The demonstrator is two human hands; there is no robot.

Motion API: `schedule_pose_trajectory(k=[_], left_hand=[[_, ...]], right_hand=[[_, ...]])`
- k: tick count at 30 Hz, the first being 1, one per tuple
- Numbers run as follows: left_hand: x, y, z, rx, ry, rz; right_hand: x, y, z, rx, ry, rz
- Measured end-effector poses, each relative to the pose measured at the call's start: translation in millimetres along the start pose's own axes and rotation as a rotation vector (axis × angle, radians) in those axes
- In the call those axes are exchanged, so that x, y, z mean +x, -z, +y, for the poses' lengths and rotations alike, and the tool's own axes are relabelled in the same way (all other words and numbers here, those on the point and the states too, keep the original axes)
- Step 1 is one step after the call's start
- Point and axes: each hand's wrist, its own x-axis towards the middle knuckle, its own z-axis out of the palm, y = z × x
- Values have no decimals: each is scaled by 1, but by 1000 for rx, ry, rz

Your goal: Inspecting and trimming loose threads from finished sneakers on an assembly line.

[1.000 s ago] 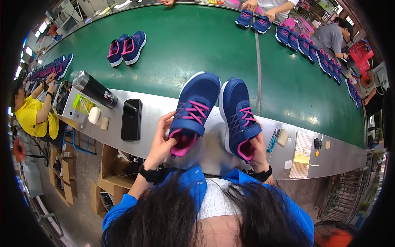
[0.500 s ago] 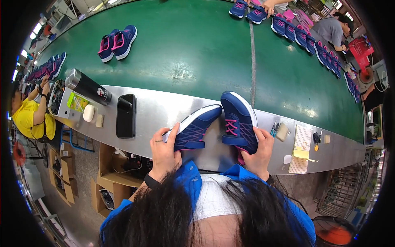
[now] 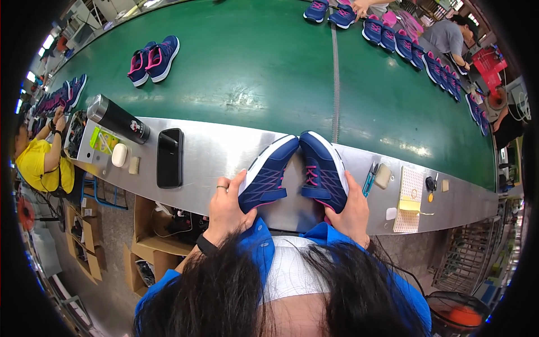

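Observation:
Two navy sneakers with pink laces and white soles are held up over the metal ledge, their toes leaning together. My left hand is closed round the heel of the left sneaker, thumb low and fingers along the white sole. Round the heel of the right sneaker my right hand is closed in the same way. Each shoe is turned partly on its side, so the strap and side lines show. The palms and the shoes' heels are partly hidden by my fingers.
On the metal ledge lie a phone, a black bottle, small scissors-like snips and a notepad. Beyond is a green conveyor belt with a sneaker pair and a row of sneakers. Co-workers sit left and far right.
The right sneaker has tilted and come lower, its toe now level with the left one's. The left sneaker has turned to point more away from me. Sneakers on the belt have shifted slightly left.

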Motion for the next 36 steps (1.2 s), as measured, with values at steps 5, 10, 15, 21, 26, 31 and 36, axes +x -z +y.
schedule_pose_trajectory(k=[5, 10, 15, 21, 26, 31, 36], left_hand=[[13, -10, -2, -396, 174, -2], [20, -3, 17, -1345, 481, -240], [19, -8, 18, -1538, 420, -355], [7, -31, 14, -309, 57, 132], [12, 1, 70, -78, -28, -15], [8, -7, 82, 237, -249, -393], [9, -21, 76, 264, -368, -414]], right_hand=[[11, -8, 14, 731, -312, -185], [22, -7, -8, 1345, -565, -344], [27, -7, 3, 1186, -431, -398], [30, 0, 38, 634, -242, -432], [21, -9, 35, 753, -412, -519], [18, -6, 15, 580, -274, -500], [20, 0, 17, 567, -218, -506]])
